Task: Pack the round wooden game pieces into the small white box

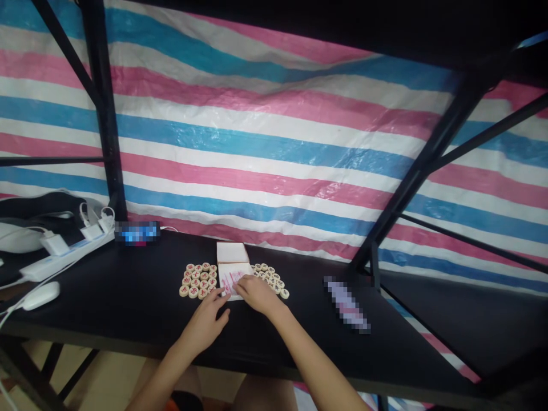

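A small white box stands with its lid folded back at the middle of the black table. On its near part lies a white paper sheet with red printing. My right hand reaches over the right side of the sheet, its fingers closed together at the paper. At the sheet's lower left corner, my left hand has its thumb and fingers apart. Round Chinese chess pieces with red characters sit in rows left of the box. Pieces with dark characters lie to the right, partly hidden by my right hand.
A white power strip with plugs and a white mouse are at the left. A blurred-out phone-like device lies at the back left, and a blurred purple object at the right. Black frame posts flank the table before a striped sheet.
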Motion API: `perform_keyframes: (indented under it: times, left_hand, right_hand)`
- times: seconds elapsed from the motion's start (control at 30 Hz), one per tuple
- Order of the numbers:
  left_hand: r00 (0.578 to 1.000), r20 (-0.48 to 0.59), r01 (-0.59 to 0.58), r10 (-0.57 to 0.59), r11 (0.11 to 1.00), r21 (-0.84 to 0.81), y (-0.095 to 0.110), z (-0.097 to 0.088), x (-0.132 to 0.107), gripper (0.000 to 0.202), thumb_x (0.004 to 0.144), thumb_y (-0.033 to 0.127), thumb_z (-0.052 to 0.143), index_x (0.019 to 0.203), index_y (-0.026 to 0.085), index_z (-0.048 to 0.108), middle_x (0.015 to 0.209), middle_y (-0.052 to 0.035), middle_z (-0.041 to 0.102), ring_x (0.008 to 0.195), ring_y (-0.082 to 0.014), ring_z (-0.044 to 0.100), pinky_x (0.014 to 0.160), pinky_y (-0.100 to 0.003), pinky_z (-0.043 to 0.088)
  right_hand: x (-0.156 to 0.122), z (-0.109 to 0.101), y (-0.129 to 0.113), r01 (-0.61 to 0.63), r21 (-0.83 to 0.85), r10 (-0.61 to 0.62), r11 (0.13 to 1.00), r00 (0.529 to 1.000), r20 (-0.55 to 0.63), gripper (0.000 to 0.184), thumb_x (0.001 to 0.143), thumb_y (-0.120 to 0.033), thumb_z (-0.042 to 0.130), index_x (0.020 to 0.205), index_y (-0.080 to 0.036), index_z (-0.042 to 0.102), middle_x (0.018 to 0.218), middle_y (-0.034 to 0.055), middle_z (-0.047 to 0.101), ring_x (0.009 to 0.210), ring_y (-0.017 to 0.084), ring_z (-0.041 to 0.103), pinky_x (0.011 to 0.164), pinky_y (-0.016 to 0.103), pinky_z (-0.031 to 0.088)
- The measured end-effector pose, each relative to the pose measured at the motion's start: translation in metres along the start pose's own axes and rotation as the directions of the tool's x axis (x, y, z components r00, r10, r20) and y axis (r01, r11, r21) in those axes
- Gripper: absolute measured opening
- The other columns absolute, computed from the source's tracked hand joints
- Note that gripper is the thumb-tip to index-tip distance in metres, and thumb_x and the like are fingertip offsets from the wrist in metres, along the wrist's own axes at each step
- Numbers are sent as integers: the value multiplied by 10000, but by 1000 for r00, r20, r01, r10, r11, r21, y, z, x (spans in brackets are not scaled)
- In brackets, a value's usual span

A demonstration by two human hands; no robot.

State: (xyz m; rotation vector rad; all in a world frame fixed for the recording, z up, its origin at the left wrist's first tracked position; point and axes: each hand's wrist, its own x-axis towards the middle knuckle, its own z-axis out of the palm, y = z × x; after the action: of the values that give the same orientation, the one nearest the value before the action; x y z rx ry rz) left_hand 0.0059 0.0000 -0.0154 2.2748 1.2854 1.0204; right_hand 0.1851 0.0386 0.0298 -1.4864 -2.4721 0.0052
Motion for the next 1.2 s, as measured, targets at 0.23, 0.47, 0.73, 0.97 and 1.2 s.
perform_keyframes:
  times: [0.23, 0.47, 0.73, 0.97, 1.2]
  left_hand:
    - [1000, -8, -4, 4, 1000, 2, -1, 1, 0, 358, 817, 174, 506, 1151, 208, 628, 1251, -97, 576, 1141, -246, 549, 993, -408, 433]
    - [999, -26, 27, -27, 1000, 13, -2, 2, 1, 346, 820, 170, 495, 1133, 187, 641, 1242, -111, 583, 1118, -236, 569, 990, -397, 438]
    - [998, -35, 47, -47, 999, 8, -1, 0, 0, 343, 821, 186, 486, 1121, 177, 652, 1254, -116, 582, 1134, -249, 561, 975, -398, 454]
    - [998, -25, 52, -51, 999, 4, -2, 1, 1, 346, 824, 184, 489, 1135, 177, 641, 1256, -120, 576, 1154, -248, 542, 1004, -421, 418]
    - [998, -43, 48, -49, 999, -22, 1, -4, 0, 335, 829, 199, 474, 1120, 185, 639, 1236, -118, 540, 1082, -237, 565, 927, -371, 469]
  right_hand:
    - [-4, 7, -6, -22, -17, 21, 1000, 998, -67, 313, 948, -285, 399, 844, -169, 670, 840, 75, 657, 825, 186, 597, 754, 264, 416]
    - [-12, 13, 2, 44, 146, 12, 988, 930, -367, 234, 933, -246, 415, 969, -194, 640, 924, 70, 637, 930, 206, 552, 876, 334, 406]
    - [-54, 17, 75, -321, 434, 529, 842, 647, -548, 285, 846, -283, 412, 991, -155, 621, 956, 108, 628, 925, 247, 564, 849, 380, 434]
    - [-94, 35, 84, -479, 315, 572, 820, 720, -393, 301, 831, -289, 441, 1048, -167, 610, 1028, 122, 611, 978, 266, 563, 852, 373, 426]
    - [-89, 28, 75, -529, 190, 560, 827, 749, -355, 141, 825, -289, 473, 813, -206, 587, 841, 69, 620, 816, 251, 569, 729, 341, 422]
